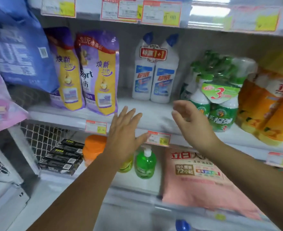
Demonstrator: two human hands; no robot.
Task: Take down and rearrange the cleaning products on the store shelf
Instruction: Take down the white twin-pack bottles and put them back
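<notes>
A red-bordered price label (158, 138) with a yellow patch is mounted at mid height; a second label (96, 127) of the same type is mounted to its left. Larger labels (161, 14) are fixed in an overlapping row at the top. A white wire mesh panel (42, 139) is fitted at lower left.

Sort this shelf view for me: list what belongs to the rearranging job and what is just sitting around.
Job in hand:
white bottle twin pack
purple pouches
green bottle pack
orange pack
left hand and right hand, both open, holding nothing

Just sitting around:
price tags
wire mesh
black boxes
</notes>
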